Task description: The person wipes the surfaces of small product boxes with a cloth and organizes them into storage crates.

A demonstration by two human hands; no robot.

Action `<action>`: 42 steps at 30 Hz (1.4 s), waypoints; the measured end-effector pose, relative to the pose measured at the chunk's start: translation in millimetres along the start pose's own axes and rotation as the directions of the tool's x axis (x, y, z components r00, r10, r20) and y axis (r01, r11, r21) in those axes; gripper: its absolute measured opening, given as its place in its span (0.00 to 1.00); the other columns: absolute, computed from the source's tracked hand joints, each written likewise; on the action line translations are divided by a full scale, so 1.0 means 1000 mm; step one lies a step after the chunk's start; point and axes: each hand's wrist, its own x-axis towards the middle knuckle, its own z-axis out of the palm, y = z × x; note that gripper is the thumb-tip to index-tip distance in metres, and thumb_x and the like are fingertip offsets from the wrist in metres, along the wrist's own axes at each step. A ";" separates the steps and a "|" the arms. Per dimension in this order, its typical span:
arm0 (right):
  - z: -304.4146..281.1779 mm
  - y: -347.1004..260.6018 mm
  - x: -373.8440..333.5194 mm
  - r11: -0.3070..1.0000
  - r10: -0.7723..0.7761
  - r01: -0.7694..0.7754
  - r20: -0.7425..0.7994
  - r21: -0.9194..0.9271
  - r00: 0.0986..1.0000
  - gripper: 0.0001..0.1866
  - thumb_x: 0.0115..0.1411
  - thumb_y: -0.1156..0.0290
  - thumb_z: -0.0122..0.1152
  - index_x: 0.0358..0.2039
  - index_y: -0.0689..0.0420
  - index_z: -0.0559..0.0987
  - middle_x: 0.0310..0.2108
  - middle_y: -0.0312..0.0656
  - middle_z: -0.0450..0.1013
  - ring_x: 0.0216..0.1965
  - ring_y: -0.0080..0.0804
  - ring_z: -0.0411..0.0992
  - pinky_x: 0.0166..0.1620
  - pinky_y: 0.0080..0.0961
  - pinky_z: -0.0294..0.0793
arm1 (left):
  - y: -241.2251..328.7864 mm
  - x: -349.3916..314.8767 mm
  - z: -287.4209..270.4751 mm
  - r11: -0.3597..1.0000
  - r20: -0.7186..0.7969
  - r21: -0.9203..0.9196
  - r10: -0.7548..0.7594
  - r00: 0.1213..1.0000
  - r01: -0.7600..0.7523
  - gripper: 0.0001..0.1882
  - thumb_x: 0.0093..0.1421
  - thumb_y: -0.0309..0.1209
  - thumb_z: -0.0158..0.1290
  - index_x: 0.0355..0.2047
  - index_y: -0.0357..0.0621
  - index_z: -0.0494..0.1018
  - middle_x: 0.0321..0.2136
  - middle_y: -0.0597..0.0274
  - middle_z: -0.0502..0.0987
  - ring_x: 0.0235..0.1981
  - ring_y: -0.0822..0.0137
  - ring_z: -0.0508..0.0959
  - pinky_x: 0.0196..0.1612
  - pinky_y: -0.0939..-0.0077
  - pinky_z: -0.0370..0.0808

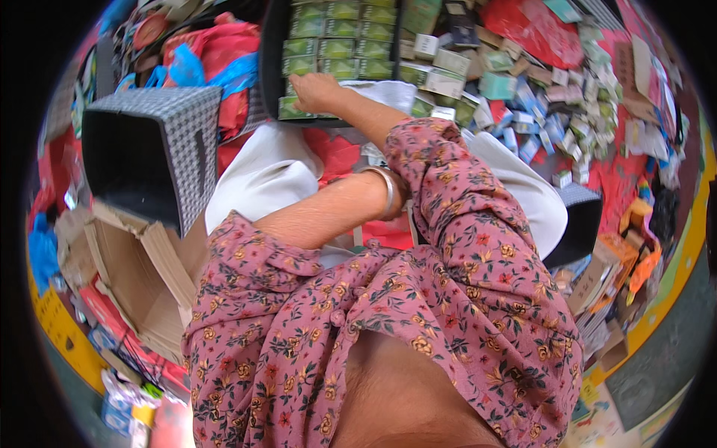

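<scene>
My right hand [317, 89] reaches forward and lies palm down on the front row of green packets [336, 48], which are stacked in rows in a black box [270, 52]. Its fingers cover a green packet [293, 110] at the box's near edge, and I cannot tell whether they grip it. My left forearm crosses to the right and wears a silver bangle [388, 190]. The left hand itself is hidden behind my right floral sleeve [448, 187].
A grey checked bin [160, 142] lies open-mouthed at the left, with an open cardboard box [142, 276] below it. Many small loose packets [538, 97] are scattered at the upper right. Red and blue bags [216, 52] lie behind the bin. White cloth [265, 175] covers my lap.
</scene>
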 end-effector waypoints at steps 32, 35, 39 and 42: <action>-0.107 0.247 -0.195 0.765 0.638 -0.626 -0.046 0.152 0.769 0.20 0.37 0.61 0.68 0.26 0.64 0.77 0.28 0.47 0.74 0.32 0.38 0.71 0.38 0.32 0.68 | -0.051 -0.021 -0.029 0.943 -0.450 -0.005 -0.300 0.841 0.334 0.14 0.51 0.31 0.45 0.39 0.42 0.70 0.37 0.49 0.73 0.39 0.55 0.74 0.39 0.60 0.71; -0.172 0.194 -0.206 0.850 0.425 -0.336 -0.151 0.407 0.893 0.14 0.45 0.62 0.62 0.25 0.61 0.77 0.24 0.40 0.73 0.28 0.28 0.69 0.34 0.25 0.67 | -0.079 0.000 -0.037 0.954 -0.858 -0.276 -0.192 0.476 -0.112 0.16 0.56 0.37 0.41 0.39 0.38 0.68 0.35 0.48 0.73 0.39 0.51 0.72 0.43 0.64 0.68; -0.212 0.063 -0.204 0.670 0.306 -0.161 -0.072 0.725 0.949 0.14 0.49 0.60 0.59 0.24 0.59 0.76 0.20 0.33 0.70 0.24 0.19 0.66 0.28 0.18 0.64 | -0.088 -0.016 -0.053 0.003 -0.514 -0.787 -0.557 0.652 -0.617 0.27 0.58 0.51 0.37 0.44 0.41 0.68 0.42 0.60 0.72 0.39 0.67 0.72 0.43 0.73 0.67; -0.200 0.026 -0.200 0.587 0.310 -0.149 -0.050 0.795 0.949 0.16 0.49 0.57 0.58 0.24 0.59 0.76 0.21 0.33 0.70 0.22 0.16 0.65 0.25 0.14 0.62 | -0.084 -0.020 -0.056 -0.352 -0.544 -0.747 -0.163 0.823 -0.563 0.33 0.57 0.56 0.35 0.49 0.39 0.63 0.45 0.55 0.70 0.41 0.60 0.72 0.45 0.67 0.67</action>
